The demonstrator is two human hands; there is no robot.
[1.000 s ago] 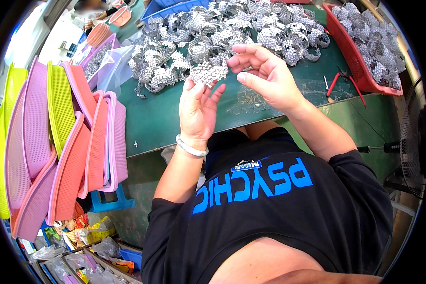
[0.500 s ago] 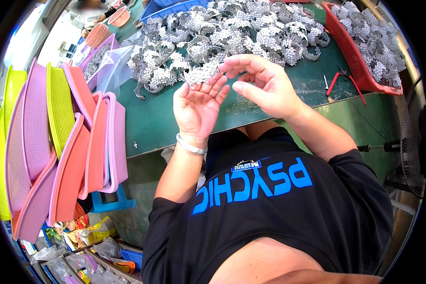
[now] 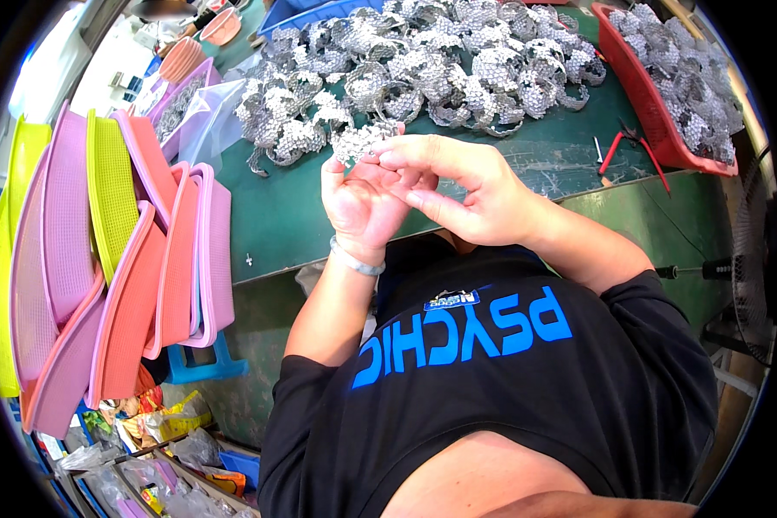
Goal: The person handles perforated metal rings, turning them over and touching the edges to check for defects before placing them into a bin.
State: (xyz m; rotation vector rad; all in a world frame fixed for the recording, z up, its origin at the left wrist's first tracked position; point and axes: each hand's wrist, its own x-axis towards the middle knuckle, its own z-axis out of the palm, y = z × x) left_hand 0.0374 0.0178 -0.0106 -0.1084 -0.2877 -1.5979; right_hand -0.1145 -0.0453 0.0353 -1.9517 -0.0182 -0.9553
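Two bare hands meet over the near edge of a worn green work table (image 3: 302, 224): the left hand (image 3: 363, 203), palm up, and the right hand (image 3: 457, 186) pinch a small strip of silvery studded mesh (image 3: 363, 138) between their fingertips. At twelve o'clock lies a heap of the same silvery mesh rings (image 3: 440, 60). At two o'clock stands a red plastic tray (image 3: 656, 121) of them, red-handled pliers (image 3: 634, 147) beside it. At nine o'clock lean stacked pink, yellow and coral plastic baskets (image 3: 104, 259).

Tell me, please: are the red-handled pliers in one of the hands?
No, the red-handled pliers lie on the green table, while both hands, left and right, hold a silver mesh piece.
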